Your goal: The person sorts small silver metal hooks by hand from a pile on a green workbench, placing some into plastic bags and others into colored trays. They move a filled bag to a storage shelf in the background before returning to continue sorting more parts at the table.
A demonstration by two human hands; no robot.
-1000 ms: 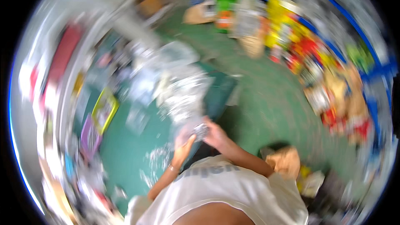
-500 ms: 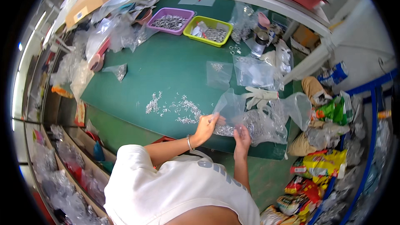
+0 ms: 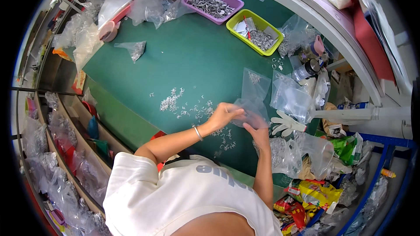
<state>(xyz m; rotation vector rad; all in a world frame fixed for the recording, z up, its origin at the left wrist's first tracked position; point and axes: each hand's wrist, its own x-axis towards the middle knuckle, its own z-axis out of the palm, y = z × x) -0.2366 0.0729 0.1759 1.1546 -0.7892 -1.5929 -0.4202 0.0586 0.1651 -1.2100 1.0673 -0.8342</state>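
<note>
A clear plastic bag [image 3: 253, 112] is held off the table between my two hands. My left hand [image 3: 221, 117] pinches its near left side with bent fingers. On its lower right edge, my right hand [image 3: 259, 136] closes with the thumb up and the other fingers partly hidden. What the bag contains, if anything, I cannot make out. Small curved silvery metal pieces [image 3: 225, 139] lie loose on the green table below my hands. Left of them is a denser scatter of the same kind of pieces [image 3: 171, 100].
Purple [image 3: 239, 5] and lime-green [image 3: 230, 25] trays of metal parts stand at the back. Right of my hands are a small bag of pieces [image 3: 254, 78], flat clear bags [image 3: 291, 94], a white glove [image 3: 286, 123] and a filled bag [image 3: 284, 155]. A bottle [image 3: 306, 70] lies tilted behind.
The view has shifted and turned. Both hands have lifted the bag away from the table's near edge, and loose pieces now show on the table beneath, where the bag was.
</note>
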